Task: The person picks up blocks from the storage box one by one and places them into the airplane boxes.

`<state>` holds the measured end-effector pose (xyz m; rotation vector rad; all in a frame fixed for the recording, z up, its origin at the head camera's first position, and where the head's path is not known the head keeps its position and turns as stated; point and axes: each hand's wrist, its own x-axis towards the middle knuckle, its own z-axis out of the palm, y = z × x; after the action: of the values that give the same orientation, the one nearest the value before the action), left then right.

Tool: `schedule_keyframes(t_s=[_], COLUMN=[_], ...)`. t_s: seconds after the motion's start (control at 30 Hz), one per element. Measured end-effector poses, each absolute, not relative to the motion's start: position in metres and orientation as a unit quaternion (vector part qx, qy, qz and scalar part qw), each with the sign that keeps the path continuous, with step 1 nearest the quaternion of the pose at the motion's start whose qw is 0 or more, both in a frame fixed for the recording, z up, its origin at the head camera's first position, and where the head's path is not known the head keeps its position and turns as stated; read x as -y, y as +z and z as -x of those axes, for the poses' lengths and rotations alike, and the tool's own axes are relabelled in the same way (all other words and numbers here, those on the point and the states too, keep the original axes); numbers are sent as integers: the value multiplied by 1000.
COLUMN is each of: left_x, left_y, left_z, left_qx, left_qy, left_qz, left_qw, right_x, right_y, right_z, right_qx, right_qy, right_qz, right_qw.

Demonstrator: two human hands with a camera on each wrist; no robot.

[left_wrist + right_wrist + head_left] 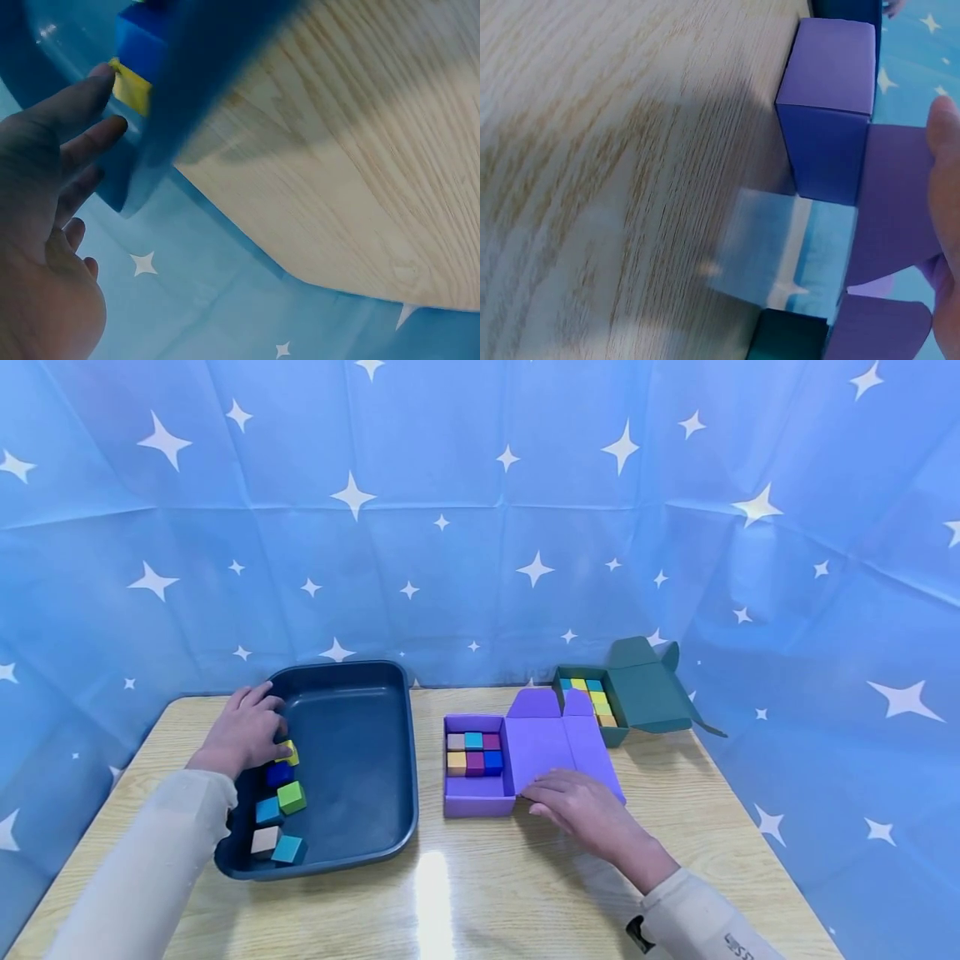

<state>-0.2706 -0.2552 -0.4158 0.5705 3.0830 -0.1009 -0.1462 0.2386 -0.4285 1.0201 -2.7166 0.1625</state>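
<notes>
In the head view my left hand [243,731] reaches over the left side of a dark blue tray [352,760]. Its thumb touches a yellow cube [288,753], while the other fingers spread loosely in the left wrist view. A dark blue cube [279,774] sits right beside the yellow one. My right hand [581,810] holds the near edge of the opened lid [551,747] of a purple box [480,808], fingers on top and thumb beneath. Inside that box, several coloured cubes [474,763] stand in two rows, with bare floor nearest me.
Toward the tray's near end lie a green cube [292,797], two teal cubes and a beige cube [266,841]. Behind the purple box stands an opened green box [617,735] with yellow, teal and orange cubes. A starry blue curtain [450,552] surrounds the wooden table [360,910].
</notes>
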Motion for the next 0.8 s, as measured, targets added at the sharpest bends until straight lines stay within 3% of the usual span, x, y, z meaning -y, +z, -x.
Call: schedule_keyframes(t_s=[0.8], left_x=[262], left_y=[-418], left_z=[269], left_qx=[-982], left_qy=[-29], left_qz=[-184], left_qw=[-6], right_x=[-238], right_y=[-428], right_z=[147], right_qx=[925], right_qy=[54], right_qz=[-355], right_qw=[125])
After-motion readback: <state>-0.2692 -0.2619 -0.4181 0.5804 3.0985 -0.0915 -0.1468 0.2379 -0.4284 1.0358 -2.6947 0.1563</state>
